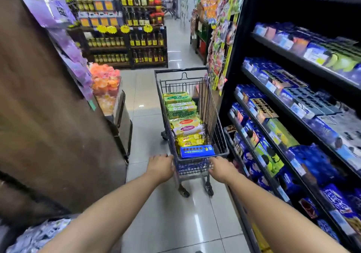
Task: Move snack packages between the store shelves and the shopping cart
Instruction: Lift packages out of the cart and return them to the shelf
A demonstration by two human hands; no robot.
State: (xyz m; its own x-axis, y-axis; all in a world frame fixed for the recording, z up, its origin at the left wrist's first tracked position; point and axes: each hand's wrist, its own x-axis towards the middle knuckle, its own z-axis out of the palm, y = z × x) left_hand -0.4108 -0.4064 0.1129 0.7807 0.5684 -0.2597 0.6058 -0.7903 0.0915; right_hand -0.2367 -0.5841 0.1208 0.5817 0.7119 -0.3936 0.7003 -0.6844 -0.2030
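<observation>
Store aisle, viewed from the head camera. Store shelves (304, 59), dark and in several tiers, fill the right side and carry mostly blue snack boxes, with some green ones among them. A brown panel (48, 116) occupies the left side. Between them runs a glossy tiled floor (185, 213), which leads to a far rack of bottles (140, 44).

The shopping cart (213, 120) stands on the floor at centre, just beside the shelves on the right, with its long axis pointing down the aisle. Its basket holds the snack packages in a row: green packages (179, 106) at the far end, yellow packages (187, 129) in the middle and one blue package (196, 151) nearest the person.

The left hand (161, 167) grips the near left corner of the cart, fingers curled over its rim. The right hand (220, 169) holds the near right corner likewise; its fingertips are hidden behind the bar. Both forearms are extended.
</observation>
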